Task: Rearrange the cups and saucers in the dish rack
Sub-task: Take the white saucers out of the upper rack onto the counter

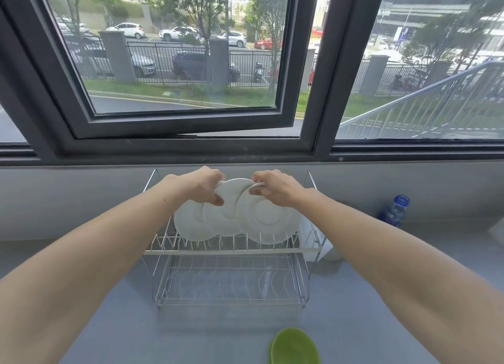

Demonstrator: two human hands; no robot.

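Dish rack [231, 250]: two-tier wire unit, centred on grey desk [109, 322] below window. Upper tier holds 3 white saucers upright on edge, overlapping L to R: left saucer [191, 224], middle saucer [226, 208], right saucer [268, 219]. Left hand [203, 187]: grip clamped on top edge of middle saucer. Right hand [275, 187]: grip clamped on rim of right saucer. Lower tier: no cups visible. Green dish [294, 347] lies on desk in front of rack. Blue bottle [395, 211] stands far right, well apart.
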